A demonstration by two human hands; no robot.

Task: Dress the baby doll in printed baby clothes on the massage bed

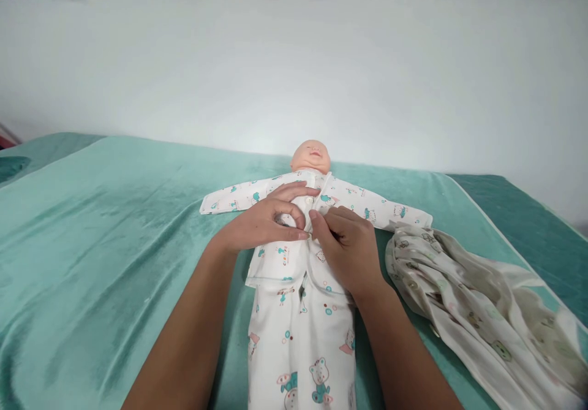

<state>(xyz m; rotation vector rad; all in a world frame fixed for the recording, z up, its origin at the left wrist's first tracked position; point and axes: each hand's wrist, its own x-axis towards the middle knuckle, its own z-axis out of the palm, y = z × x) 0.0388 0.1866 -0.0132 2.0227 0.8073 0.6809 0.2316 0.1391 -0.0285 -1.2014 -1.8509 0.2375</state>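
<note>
A baby doll (311, 154) lies on its back on a green blanket (105, 226), head away from me, arms spread. It wears a white shirt (275, 257) and trousers (298, 349) printed with small animals. My left hand (266, 221) rests on the doll's chest with thumb and fingers pinching the shirt's front edge. My right hand (344, 244) meets it from the right, fingers closed on the other front edge. The two hands touch at the middle of the chest.
A crumpled cream cloth with a faint print (463, 299) lies on the blanket right of the doll. A white wall (294, 67) rises behind the bed. Darker green bedding (528, 226) shows at the right edge.
</note>
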